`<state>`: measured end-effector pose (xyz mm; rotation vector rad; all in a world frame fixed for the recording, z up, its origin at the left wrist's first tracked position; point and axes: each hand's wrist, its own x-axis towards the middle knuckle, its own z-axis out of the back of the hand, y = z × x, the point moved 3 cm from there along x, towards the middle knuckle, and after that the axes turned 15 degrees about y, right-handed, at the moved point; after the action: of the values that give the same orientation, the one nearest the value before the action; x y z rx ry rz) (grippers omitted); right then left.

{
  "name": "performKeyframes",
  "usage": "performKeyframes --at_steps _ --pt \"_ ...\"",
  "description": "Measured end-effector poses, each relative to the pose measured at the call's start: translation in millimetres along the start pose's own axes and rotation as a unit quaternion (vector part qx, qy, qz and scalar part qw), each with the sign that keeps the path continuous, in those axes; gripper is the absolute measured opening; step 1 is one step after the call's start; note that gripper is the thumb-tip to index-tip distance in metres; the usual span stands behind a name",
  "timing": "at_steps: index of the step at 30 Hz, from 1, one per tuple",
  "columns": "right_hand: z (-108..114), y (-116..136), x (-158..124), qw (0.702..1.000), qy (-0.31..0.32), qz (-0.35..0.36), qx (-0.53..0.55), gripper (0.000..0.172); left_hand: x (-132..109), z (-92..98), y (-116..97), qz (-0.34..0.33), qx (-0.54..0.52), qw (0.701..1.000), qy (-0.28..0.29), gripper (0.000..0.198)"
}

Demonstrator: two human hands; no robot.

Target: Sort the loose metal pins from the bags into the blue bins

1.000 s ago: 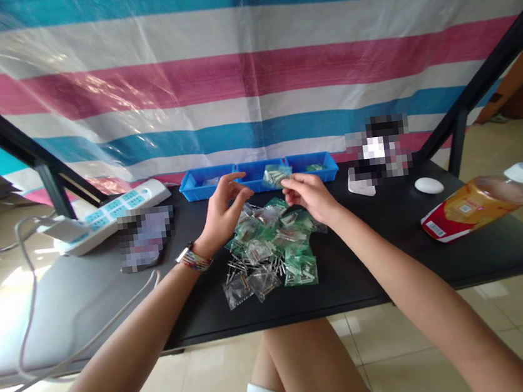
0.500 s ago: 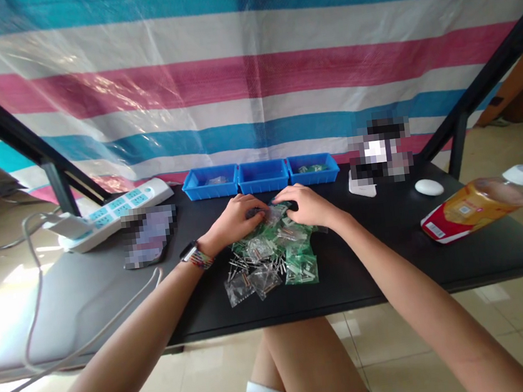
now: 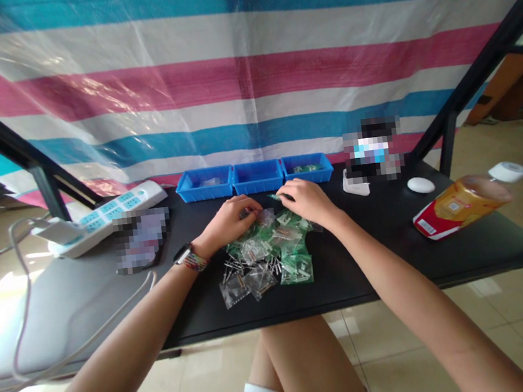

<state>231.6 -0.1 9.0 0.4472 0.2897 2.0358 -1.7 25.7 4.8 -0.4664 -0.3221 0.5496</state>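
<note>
A heap of small clear bags [image 3: 262,281] and green bags [image 3: 297,269] lies on the black table, with loose thin metal pins [image 3: 239,266] among them. At the heap's upper left, my left hand [image 3: 233,219] is closed with its fingers curled towards the thumb; whatever lies between them is hidden. A watch and a patterned band circle that wrist. My right hand [image 3: 306,198] pinches a small green bag [image 3: 274,198] above the heap's far edge. Three blue trays stand just beyond: the left tray [image 3: 204,191], the middle tray [image 3: 259,185] and the right tray [image 3: 309,178].
A white power strip [image 3: 108,216] with a cable and a blurred phone-like slab [image 3: 146,240] lie left. To the right are a white case [image 3: 355,184], a white oval object [image 3: 421,185] and a tilted drink bottle [image 3: 465,204]. A striped sheet [image 3: 248,78] hangs behind.
My right hand has risen slightly from the heap, with a green bag now showing at its fingertips. The left hand stays close to the heap. The whole view has shifted a little.
</note>
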Motion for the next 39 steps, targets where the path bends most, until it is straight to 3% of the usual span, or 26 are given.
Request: performKeyframes --at_steps 3,6,8,11,13,15,18,21,27,29,33,35,37,39 --pt "0.3 -4.3 4.8 0.978 -0.064 -0.03 0.194 0.014 -1.2 1.5 0.7 -0.004 -0.005 0.999 -0.048 0.031" --pt "-8.5 0.9 9.8 0.882 -0.041 -0.042 0.468 0.024 -4.0 6.3 -6.3 -0.029 0.025 0.995 -0.097 0.05" --pt "-13.2 11.7 10.2 0.811 -0.003 -0.034 0.585 0.033 -6.1 10.1 -13.4 -0.053 0.052 0.991 -0.113 0.051" --pt "-12.9 26.5 6.6 0.762 0.024 -0.023 0.647 0.05 -8.4 15.0 -20.2 -0.083 0.069 0.985 -0.136 0.036" --pt "-10.6 30.4 4.2 0.765 0.031 -0.026 0.643 0.055 -8.5 16.7 -20.1 -0.086 0.059 0.982 -0.155 0.022" --pt "-8.1 29.6 3.5 0.789 0.028 -0.03 0.613 0.051 -7.7 17.0 -17.0 -0.065 0.037 0.982 -0.174 0.017" --pt "-6.4 25.9 4.8 0.833 0.008 -0.023 0.552 0.035 -6.2 15.6 -12.7 -0.023 -0.007 0.984 -0.176 0.03" --pt "-9.3 26.4 6.0 0.848 0.018 -0.019 0.529 0.03 -5.1 14.5 -14.2 -0.011 -0.043 0.987 -0.152 0.038" --pt "-9.7 25.7 5.1 0.792 0.075 -0.053 0.604 0.038 -4.9 16.1 -23.2 -0.026 -0.068 0.993 -0.09 0.053" --pt "-4.8 17.2 6.2 0.769 0.028 -0.07 0.635 0.04 -5.4 17.7 -23.5 -0.029 -0.079 0.993 -0.077 0.054" --pt "3.0 -6.1 7.1 0.705 -0.16 -0.114 0.682 0.035 -5.2 19.5 -18.1 -0.014 -0.053 0.997 -0.059 0.035" --pt "1.3 -11.6 6.6 0.693 -0.189 -0.138 0.682 0.034 -3.6 16.5 -14.8 -0.018 -0.02 0.999 -0.029 0.026" --pt "-2.4 -11.7 5.9 0.723 -0.161 -0.158 0.654 0.033 -1.7 11.2 -11.8 -0.027 0.01 1.0 0.006 0.028" --pt "-4.5 -8.1 4.5 0.793 -0.124 -0.157 0.575 0.027 -0.3 6.0 -9.0 -0.026 0.032 0.999 0.027 0.029"
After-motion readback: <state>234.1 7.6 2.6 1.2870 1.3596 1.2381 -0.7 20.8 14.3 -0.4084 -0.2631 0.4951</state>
